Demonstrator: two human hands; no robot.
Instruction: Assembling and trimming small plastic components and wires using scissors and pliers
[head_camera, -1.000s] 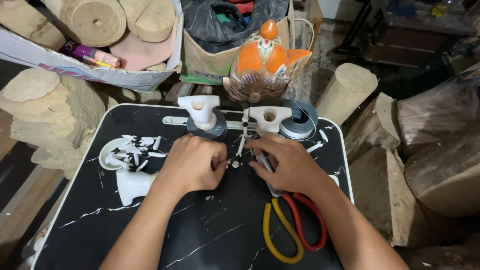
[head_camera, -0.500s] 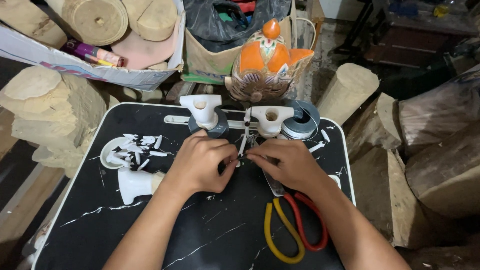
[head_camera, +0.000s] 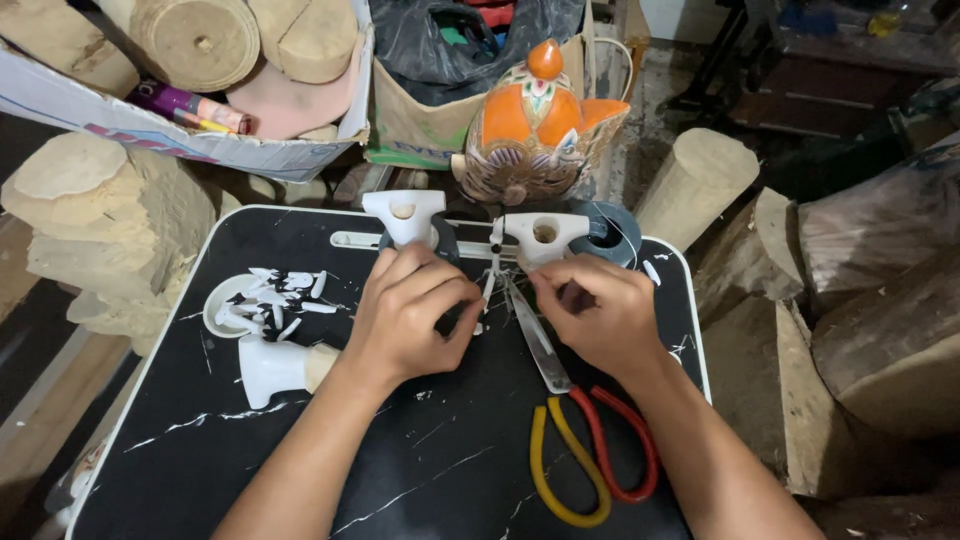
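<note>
My left hand (head_camera: 410, 315) and my right hand (head_camera: 595, 315) rest close together on a black marble-patterned tray table (head_camera: 300, 470). Both have their fingers curled in. The fingertips meet around a small thin white piece between them; what each hand grips is hidden. Just beyond my hands stand two white T-shaped plastic holders (head_camera: 405, 215) (head_camera: 545, 238) on a white bar. Scissors (head_camera: 570, 440) with one red and one yellow handle lie under my right wrist, blades pointing up toward my fingers.
A white lid (head_camera: 225, 305) with white scraps (head_camera: 285, 290) and a white funnel-shaped piece (head_camera: 275, 365) lie at the left. A grey tape roll (head_camera: 610, 230) sits at the back right. An orange painted carved figure (head_camera: 535, 125), cut logs (head_camera: 100, 215) and a cardboard box (head_camera: 190, 145) surround the table.
Both hands have stayed at the same spot, with only small shifts of the fingers. The scissors and the other things on the table lie as before.
</note>
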